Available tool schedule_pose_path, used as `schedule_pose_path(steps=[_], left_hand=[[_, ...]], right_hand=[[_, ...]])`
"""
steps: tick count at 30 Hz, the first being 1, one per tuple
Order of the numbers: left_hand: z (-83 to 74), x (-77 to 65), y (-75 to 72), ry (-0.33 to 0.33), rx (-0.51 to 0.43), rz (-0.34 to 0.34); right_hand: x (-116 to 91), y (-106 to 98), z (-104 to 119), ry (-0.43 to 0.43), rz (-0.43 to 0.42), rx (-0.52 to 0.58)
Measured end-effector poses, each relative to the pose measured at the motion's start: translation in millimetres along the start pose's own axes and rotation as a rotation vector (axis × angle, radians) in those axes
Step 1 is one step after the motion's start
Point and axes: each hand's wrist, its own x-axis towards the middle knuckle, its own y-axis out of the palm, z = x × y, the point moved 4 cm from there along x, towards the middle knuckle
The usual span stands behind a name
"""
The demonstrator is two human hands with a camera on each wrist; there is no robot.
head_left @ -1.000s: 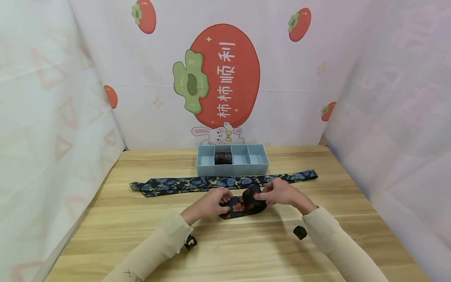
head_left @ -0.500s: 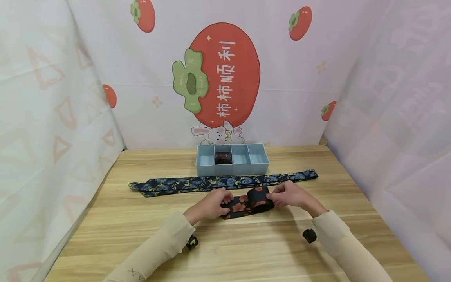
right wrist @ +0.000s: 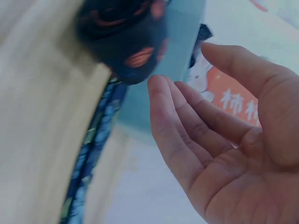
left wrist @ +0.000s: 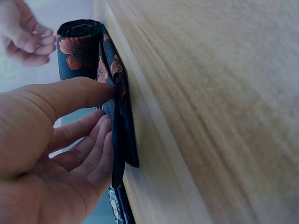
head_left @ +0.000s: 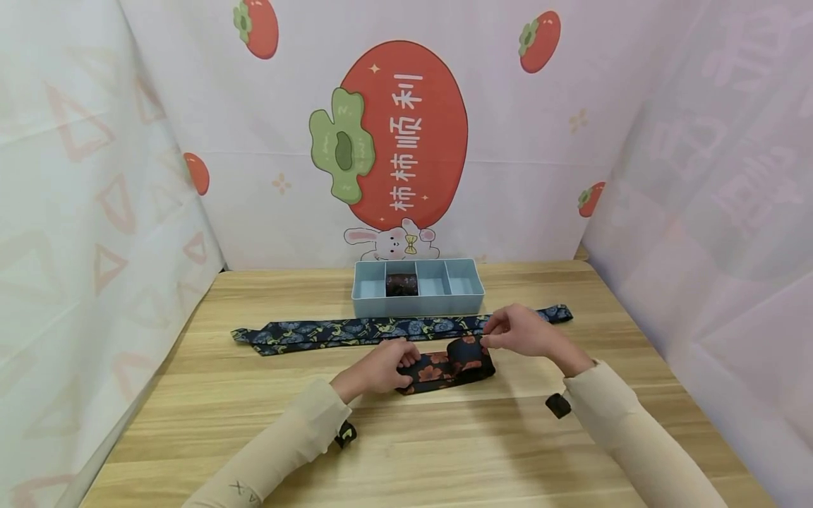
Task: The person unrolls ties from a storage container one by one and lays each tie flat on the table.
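Observation:
A dark necktie (head_left: pixel 433 370) with orange flowers lies on the table, its right end wound into a roll (head_left: pixel 466 355). My left hand (head_left: pixel 380 367) holds the flat end down; in the left wrist view its thumb (left wrist: pixel 88 93) and fingertips meet the fabric. At the roll's upper right is my right hand (head_left: pixel 524 331). The right wrist view shows that hand's fingers (right wrist: pixel 163 112) loosely bent with nothing between them, tips just off the roll. Behind, a second necktie (head_left: pixel 356 330), navy with blue and yellow pattern, lies stretched out lengthwise.
At the back of the table stands a light blue box (head_left: pixel 416 305) with several compartments. A dark rolled necktie (head_left: pixel 401 284) sits in one left of the middle. Small dark objects (head_left: pixel 559 405) show beside the wrists. A printed cloth (head_left: pixel 279 212) hangs behind.
My right hand has moved right and then up, away from the roll it was holding. The roll sits slightly farther right. My left hand has stayed nearly in place.

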Motion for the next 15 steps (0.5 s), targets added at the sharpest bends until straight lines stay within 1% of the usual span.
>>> schedule_pose_path(steps=[3, 6, 10, 15], left_hand=[[-0.1, -0.6, -0.6, -0.007, 0.003, 0.0], [-0.4, -1.2, -1.3, -0.006, 0.008, -0.003], [-0.8, -1.6, -1.7, 0.004, 0.004, -0.002], [-2.3, -1.1, -2.0, 0.02, 0.002, -0.003]], right_hand=[[8.7, -1.8, 15.6, -0.038, 0.008, -0.032], [18.2, 2.0, 28.2, -0.09, 0.013, -0.057], [26.7, 15.8, 38.5, -0.161, 0.029, -0.091], [28.9, 36.6, 45.4, -0.29, 0.052, -0.179]])
